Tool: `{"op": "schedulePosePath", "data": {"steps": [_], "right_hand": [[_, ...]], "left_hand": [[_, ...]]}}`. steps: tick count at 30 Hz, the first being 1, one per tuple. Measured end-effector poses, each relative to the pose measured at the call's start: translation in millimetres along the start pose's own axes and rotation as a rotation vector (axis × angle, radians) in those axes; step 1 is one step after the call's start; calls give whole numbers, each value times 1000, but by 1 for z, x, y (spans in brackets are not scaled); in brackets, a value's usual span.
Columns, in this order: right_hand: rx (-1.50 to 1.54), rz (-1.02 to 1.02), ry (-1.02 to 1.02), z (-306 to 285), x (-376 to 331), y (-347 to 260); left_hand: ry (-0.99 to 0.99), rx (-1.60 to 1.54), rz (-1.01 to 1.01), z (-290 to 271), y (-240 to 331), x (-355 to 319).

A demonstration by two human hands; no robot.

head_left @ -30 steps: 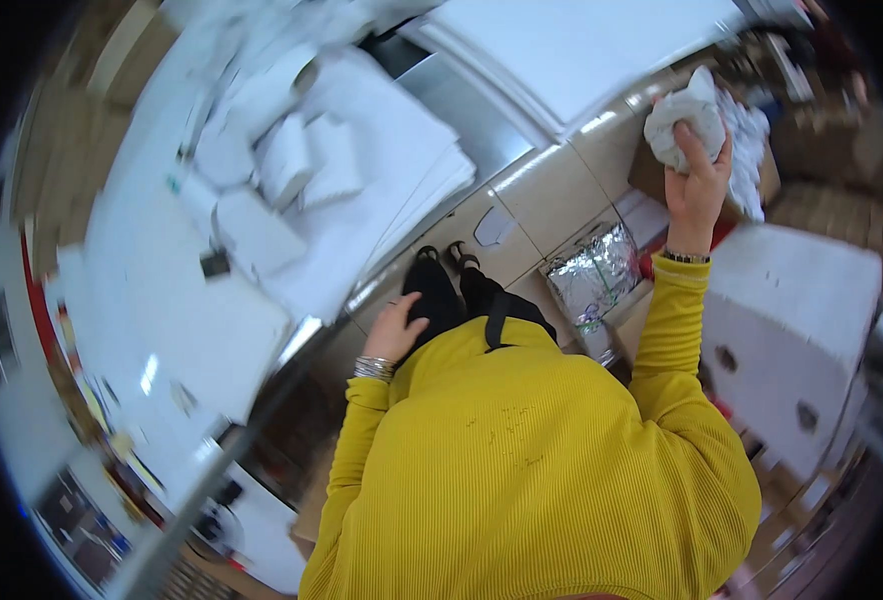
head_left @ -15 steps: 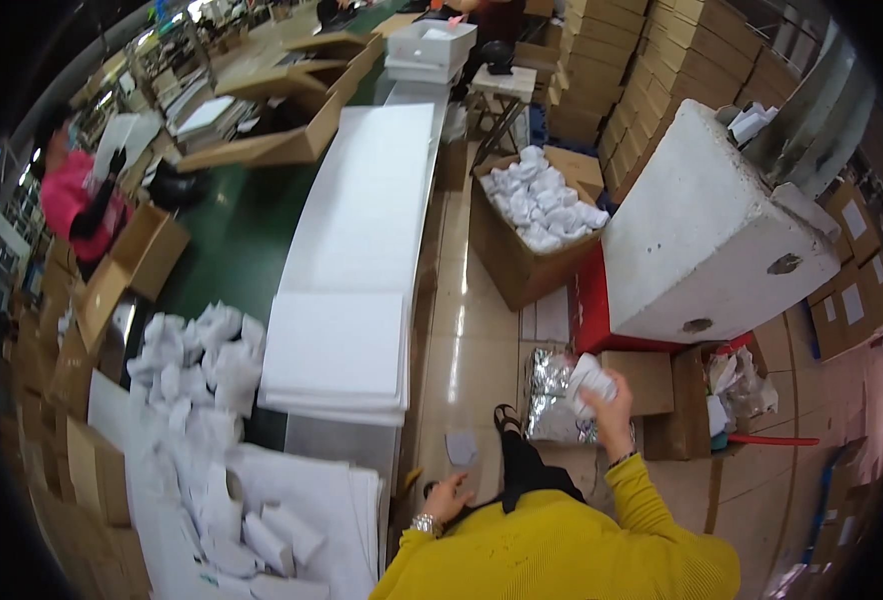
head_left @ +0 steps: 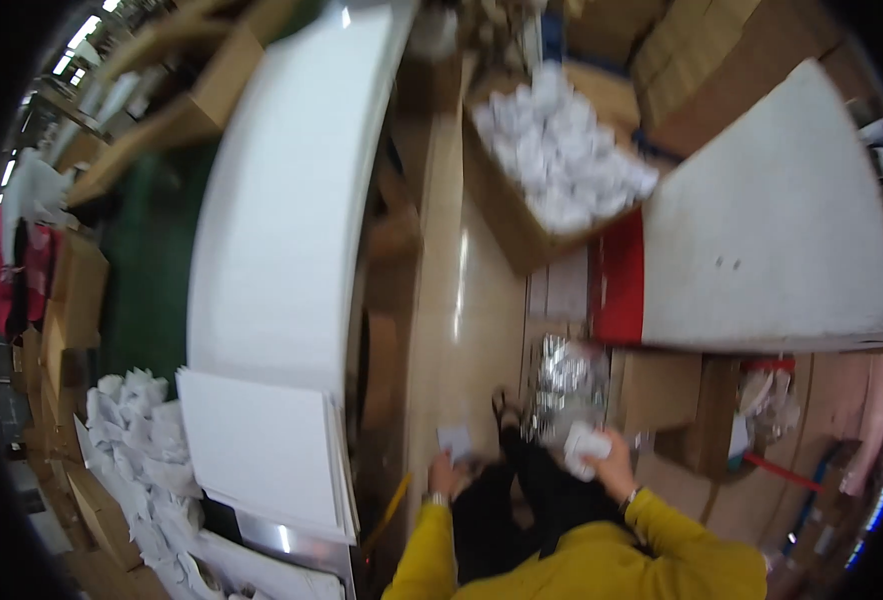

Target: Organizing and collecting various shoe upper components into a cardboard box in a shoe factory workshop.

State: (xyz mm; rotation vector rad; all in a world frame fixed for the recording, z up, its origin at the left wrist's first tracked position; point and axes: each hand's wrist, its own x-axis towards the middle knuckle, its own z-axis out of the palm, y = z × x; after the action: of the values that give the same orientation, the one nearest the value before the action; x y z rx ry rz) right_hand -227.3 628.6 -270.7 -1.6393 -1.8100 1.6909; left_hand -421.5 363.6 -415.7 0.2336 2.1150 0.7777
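My right hand [head_left: 617, 468] is closed around a wad of white paper [head_left: 584, 450], held low in front of me beside my leg. Below and beyond it, a silvery foil-like package [head_left: 570, 380] lies on the floor. At my left side, my left hand [head_left: 444, 474] hangs loosely open and holds nothing I can see; its fingers are somewhat blurred. Near its fingertips in the picture, a pale flat sheet [head_left: 454, 440] rests on the floor. A carton [head_left: 507, 215] ahead on the right is heaped with similar white paper wads [head_left: 562, 150].
Left of me runs a bench with stacked white sheets [head_left: 262, 440] and a pile of crumpled white paper [head_left: 142, 430]. A white block with a red base [head_left: 762, 220] stands at right. Open cartons [head_left: 697, 430] sit below it. At far left is a person in pink [head_left: 17, 265].
My view has shifted forward and closer to the carton of wads. The right hand has lowered with its paper wad. My left hand has drawn in, its fingers less spread.
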Motion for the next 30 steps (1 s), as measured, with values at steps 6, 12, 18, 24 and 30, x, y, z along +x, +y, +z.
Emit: {"op": "schedulePosePath", "data": {"steps": [6,12,18,24,30], "right_hand": [[88,326,195,-40,32,38],[170,490,331,-41,45,91],[290,517,305,13,77,98],[200,555,358,13,85,120],[149,566,334,28,92,120]], "left_hand": [[-107,87,-229,37,-45,113],[-37,249,-473,100,-151,193],[-67,278,-709,166,-247,219],[12,288,-785,216,-262,240],[230,365,-638,239,-253,259]]}}
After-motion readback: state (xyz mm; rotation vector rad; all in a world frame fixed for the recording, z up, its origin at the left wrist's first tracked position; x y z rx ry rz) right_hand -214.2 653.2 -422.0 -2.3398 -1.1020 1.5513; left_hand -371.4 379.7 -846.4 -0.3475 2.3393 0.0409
